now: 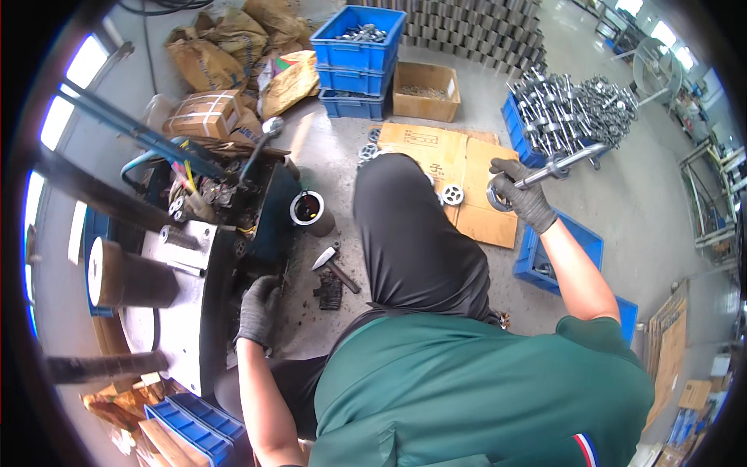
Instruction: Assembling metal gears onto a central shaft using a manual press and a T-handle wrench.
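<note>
My right hand [525, 198], in a grey glove, is closed round a shiny metal shaft [582, 158] with a collar partway along it. The shaft points up to the right, and a round metal ring [498, 194] shows at the fingers by its lower end. Below the hand lies a flat cardboard sheet [424, 148] with a spoked metal wheel [452, 194] on it. My left hand [259, 311], also gloved, is empty beside the machine's pale metal plate [198, 311]; its fingers are loosely bent and apart from the thumb.
A hammer [336, 269] lies on the floor near a pot of dark liquid [311, 214]. Blue crates [354, 54] are stacked ahead beside a cardboard box [425, 92]. Many metal shafts [572, 113] fill a crate at right. Another blue crate [580, 233] sits under my right forearm.
</note>
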Demonstrator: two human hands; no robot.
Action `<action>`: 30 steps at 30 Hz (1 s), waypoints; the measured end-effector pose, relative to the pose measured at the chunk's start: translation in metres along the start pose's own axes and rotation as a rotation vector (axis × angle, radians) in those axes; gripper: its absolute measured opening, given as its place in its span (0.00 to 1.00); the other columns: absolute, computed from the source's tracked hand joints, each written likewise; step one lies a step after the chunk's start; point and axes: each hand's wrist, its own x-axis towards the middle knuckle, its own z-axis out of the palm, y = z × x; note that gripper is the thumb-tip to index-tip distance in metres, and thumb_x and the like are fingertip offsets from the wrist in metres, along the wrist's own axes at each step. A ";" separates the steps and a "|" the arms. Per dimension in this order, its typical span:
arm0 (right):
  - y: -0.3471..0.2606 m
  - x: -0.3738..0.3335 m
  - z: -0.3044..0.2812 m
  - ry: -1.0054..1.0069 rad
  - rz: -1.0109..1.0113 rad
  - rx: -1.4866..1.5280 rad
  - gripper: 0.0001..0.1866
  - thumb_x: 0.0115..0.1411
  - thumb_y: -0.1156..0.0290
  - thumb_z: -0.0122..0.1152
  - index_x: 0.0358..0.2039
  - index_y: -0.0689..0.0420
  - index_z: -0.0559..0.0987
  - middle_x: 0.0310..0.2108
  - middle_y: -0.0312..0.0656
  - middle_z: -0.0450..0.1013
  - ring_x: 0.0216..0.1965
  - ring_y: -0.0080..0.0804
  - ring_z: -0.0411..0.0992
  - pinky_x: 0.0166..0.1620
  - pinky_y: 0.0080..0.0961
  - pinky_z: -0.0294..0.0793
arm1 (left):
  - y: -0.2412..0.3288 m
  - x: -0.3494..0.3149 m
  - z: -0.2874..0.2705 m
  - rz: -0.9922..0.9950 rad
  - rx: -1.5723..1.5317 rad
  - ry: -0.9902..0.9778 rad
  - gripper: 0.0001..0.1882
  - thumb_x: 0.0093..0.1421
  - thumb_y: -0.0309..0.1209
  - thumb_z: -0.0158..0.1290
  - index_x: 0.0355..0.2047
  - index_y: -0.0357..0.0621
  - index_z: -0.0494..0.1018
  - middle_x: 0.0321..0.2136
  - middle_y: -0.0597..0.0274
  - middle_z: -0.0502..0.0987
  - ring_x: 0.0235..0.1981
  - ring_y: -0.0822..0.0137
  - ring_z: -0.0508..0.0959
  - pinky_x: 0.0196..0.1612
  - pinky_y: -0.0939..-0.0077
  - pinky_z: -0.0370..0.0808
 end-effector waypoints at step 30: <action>-0.342 0.147 0.267 -0.644 -1.107 -0.740 0.06 0.56 0.76 0.62 0.35 0.59 0.80 0.34 0.50 0.77 0.38 0.53 0.75 0.45 0.47 0.75 | 0.022 -0.013 0.089 -0.350 -1.497 0.140 0.22 0.74 0.45 0.55 0.56 0.41 0.71 0.41 0.62 0.80 0.46 0.68 0.80 0.53 0.67 0.79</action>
